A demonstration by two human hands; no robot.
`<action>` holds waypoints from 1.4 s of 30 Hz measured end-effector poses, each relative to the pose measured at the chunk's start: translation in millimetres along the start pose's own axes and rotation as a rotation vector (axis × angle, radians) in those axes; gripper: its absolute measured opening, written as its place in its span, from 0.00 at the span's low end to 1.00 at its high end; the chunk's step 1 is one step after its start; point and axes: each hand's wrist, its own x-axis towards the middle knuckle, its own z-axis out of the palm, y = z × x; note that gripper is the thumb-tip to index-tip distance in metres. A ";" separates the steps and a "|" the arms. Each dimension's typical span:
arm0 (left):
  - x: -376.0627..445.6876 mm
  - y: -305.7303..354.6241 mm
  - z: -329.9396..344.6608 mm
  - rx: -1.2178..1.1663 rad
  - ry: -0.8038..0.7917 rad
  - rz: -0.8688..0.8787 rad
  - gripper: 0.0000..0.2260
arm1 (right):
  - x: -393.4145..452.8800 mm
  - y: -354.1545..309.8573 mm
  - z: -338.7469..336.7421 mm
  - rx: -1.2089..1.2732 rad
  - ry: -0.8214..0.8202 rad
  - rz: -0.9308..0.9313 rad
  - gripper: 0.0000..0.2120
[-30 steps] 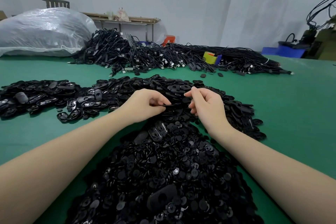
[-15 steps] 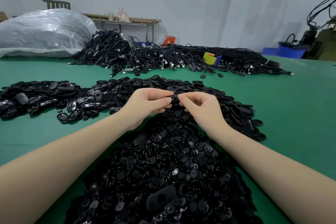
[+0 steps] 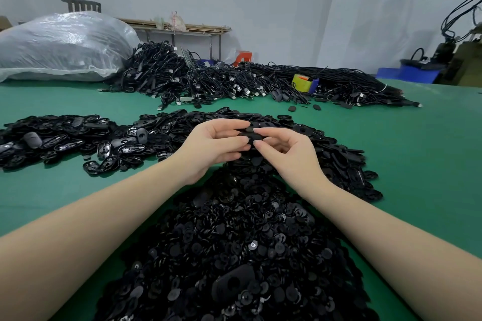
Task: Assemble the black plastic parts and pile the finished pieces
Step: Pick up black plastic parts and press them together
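Note:
My left hand point(image 3: 211, 147) and my right hand point(image 3: 289, 152) meet above the middle of the table, both pinching one small black oval plastic part point(image 3: 249, 135) between fingertips and thumbs. Below my hands lies a big heap of small round black discs point(image 3: 234, 250), with one larger oval shell point(image 3: 232, 283) on top near the front. Behind the hands spreads a heap of flat oval black shells point(image 3: 336, 154). To the left sits another pile of oval black pieces point(image 3: 62, 138).
The green table point(image 3: 417, 164) carries a long tangle of black cables point(image 3: 234, 83) at the back, a yellow and blue box point(image 3: 303, 83) among them, and a big clear plastic sack point(image 3: 60, 47) at the far left. A blue bin point(image 3: 407, 74) stands at the right.
My hands have risen slightly and come together; the right hand moved left to join the left on the part, and its fingers now curl over it.

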 end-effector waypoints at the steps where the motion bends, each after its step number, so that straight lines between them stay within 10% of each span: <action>1: 0.2 0.5 0.2 -0.015 0.008 0.002 0.12 | -0.5 -0.4 0.4 -0.008 0.000 -0.003 0.08; 10: 0.7 -4.0 -1.2 -0.086 0.010 -0.058 0.10 | -4.6 -9.0 1.8 -0.060 -0.034 0.010 0.07; 18: 0.1 -4.3 -3.6 -0.127 0.006 -0.079 0.10 | 7.2 -28.7 -3.2 0.404 -0.055 0.365 0.17; 26: 4.3 -8.8 -6.3 -0.132 0.013 -0.069 0.08 | 8.9 -24.7 -7.2 0.059 -0.093 0.208 0.03; 36: 6.8 -11.5 -6.6 -0.120 -0.037 -0.047 0.17 | 11.5 -40.2 -16.0 -0.420 -0.807 0.097 0.09; 42: 6.4 -11.7 -6.2 -0.128 -0.017 -0.057 0.13 | 4.8 -46.3 -9.0 -0.505 -0.835 0.042 0.08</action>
